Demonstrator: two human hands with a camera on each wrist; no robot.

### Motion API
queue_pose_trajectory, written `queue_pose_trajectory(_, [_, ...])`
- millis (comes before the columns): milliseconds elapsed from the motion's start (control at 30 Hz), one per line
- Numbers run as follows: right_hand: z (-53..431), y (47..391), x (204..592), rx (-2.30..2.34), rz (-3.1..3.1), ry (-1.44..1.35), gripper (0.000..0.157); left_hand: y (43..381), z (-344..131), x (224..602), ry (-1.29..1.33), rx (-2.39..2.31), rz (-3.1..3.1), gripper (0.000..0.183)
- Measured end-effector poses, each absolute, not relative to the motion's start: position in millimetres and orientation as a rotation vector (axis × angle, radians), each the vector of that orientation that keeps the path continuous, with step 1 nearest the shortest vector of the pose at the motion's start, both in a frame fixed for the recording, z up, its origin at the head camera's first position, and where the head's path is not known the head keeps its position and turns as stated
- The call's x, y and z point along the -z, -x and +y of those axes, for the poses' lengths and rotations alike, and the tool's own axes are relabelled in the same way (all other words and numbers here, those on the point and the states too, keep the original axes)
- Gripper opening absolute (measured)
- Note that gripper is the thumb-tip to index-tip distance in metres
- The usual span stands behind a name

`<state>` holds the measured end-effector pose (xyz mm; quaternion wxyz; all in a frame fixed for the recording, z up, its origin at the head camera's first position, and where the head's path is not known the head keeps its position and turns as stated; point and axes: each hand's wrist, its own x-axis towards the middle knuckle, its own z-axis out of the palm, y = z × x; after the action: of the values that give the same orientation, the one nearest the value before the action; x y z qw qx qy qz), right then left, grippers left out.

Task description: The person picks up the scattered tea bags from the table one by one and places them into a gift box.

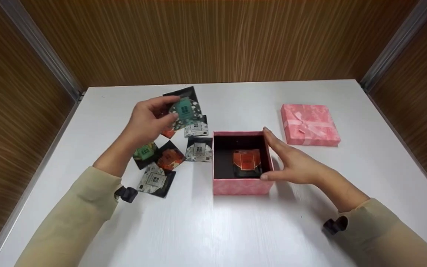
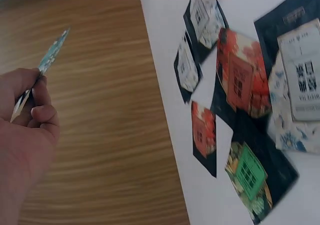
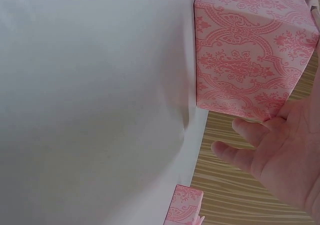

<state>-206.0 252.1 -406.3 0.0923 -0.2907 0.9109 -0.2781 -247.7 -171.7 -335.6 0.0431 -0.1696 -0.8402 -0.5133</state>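
My left hand (image 1: pixel 148 118) pinches a teal floral sachet (image 1: pixel 184 110) between thumb and fingers, lifted over the scattered sachets at the left. In the left wrist view this sachet (image 2: pixel 54 52) is seen nearly edge-on. An uncovered pink box (image 1: pixel 241 187) with a dark inside stands at the middle of the table. One orange-red sachet (image 1: pixel 247 163) lies in it, toward the right wall. My right hand (image 1: pixel 295 163) rests along the box's right side, fingers extended to the back corner and thumb at the front corner. The right wrist view shows the box's patterned wall (image 3: pixel 245 60) beside that hand.
Left of the box lie several sachets, among them a green one (image 1: pixel 145 151), an orange one (image 1: pixel 170 158) and a white one (image 1: pixel 155 179). A pink lid with a ribbon bow (image 1: pixel 311 126) sits at the right back. Wood-grain panels (image 1: pixel 221 40) enclose the white table.
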Motion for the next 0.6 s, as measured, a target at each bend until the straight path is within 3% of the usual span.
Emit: queue_pose_trajectory(600, [252, 206, 408, 0.835, 2.714, 0.839, 0.128, 230, -121, 340, 0.765, 1.523, -2.639, 0.039])
